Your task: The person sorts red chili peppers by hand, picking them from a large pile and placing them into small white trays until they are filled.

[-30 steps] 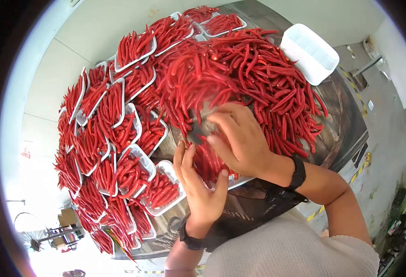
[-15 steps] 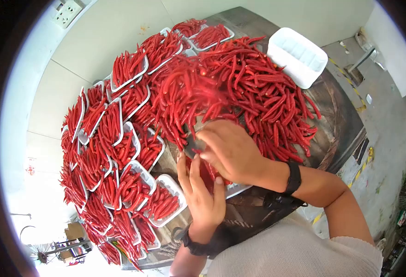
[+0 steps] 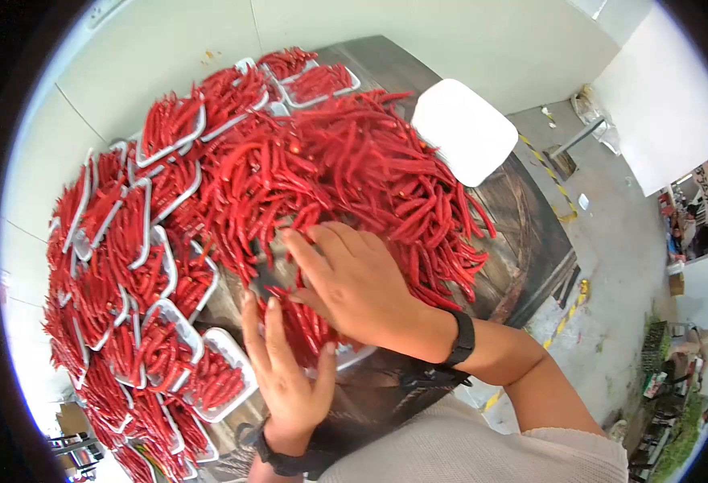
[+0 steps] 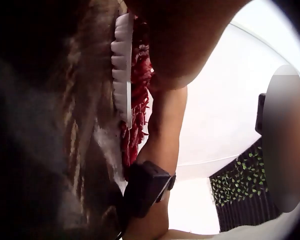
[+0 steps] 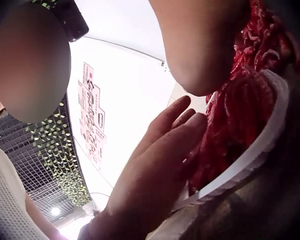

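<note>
A white foam tray (image 5: 240,167) of red chili peppers (image 3: 302,326) lies at the table's front edge, largely covered by both hands in the head view. My left hand (image 3: 290,390) is at its left side, with fingers extended along the peppers and thumb apart. My right hand (image 3: 354,282) arches over the tray from the right, its fingers reaching down onto the peppers and its index finger stretched forward. Its fingertips are partly hidden. From the left wrist, the tray's ribbed side (image 4: 122,75) shows, with peppers above the rim.
A large loose heap of chilies (image 3: 354,169) spreads behind the hands. Several filled trays (image 3: 225,378) crowd the left side, some overlapping. A stack of white trays (image 3: 467,133) stands at the back right, near the edge of the dark wooden table (image 3: 523,233).
The head view has swung, so the whole scene sits farther left. My right hand has stayed over the tray, its fingers shifting among the peppers. My left hand remains at the tray's left side.
</note>
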Tool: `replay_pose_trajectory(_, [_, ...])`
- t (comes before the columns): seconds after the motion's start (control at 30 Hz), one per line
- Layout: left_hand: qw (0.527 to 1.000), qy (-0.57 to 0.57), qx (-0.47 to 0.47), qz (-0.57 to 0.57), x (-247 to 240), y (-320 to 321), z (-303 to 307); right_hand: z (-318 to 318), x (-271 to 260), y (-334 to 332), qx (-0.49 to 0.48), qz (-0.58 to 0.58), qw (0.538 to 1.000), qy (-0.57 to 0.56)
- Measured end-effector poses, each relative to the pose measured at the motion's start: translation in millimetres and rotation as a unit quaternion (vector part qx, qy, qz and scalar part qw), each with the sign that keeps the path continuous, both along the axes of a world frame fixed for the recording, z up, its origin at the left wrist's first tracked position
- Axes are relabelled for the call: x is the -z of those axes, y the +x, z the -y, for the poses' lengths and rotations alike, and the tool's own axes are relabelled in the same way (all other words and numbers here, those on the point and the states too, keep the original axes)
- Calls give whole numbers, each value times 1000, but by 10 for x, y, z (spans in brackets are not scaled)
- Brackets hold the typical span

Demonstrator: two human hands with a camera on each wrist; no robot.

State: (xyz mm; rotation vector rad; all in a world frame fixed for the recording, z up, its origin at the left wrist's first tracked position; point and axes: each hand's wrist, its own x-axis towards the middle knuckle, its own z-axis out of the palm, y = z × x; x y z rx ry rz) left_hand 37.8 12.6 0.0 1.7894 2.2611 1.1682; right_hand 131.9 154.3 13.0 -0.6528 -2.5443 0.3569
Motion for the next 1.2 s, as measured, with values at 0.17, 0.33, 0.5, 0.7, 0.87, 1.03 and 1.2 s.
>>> replay_pose_trajectory(0.17, [1000,10,1,5,68,-55,-46,99,41,-64,-79,-130,988,-17])
replay_pose_trajectory(0.33, [1000,-10,3,22,46,-88,-36,61,204,-98,-93,-72,992,-48])
replay_pose_trajectory(0.5, [999,-22,40,3,30,-117,-31,30,272,-99,-111,-81,987,-77])
replay_pose_trajectory(0.7, [993,-44,88,-58,92,-138,-72,23,349,-175,-124,-94,986,-57])
replay_pose_trajectory(0.87, [993,-32,82,-74,92,-120,-42,37,299,-133,-117,-144,977,-103])
replay_pose_trajectory(1.03, [998,3,61,-28,105,-152,7,48,99,-22,-72,-193,974,-98])
replay_pose_trajectory(1.2, [993,62,48,94,166,-155,59,-598,-163,244,54,-242,969,19])
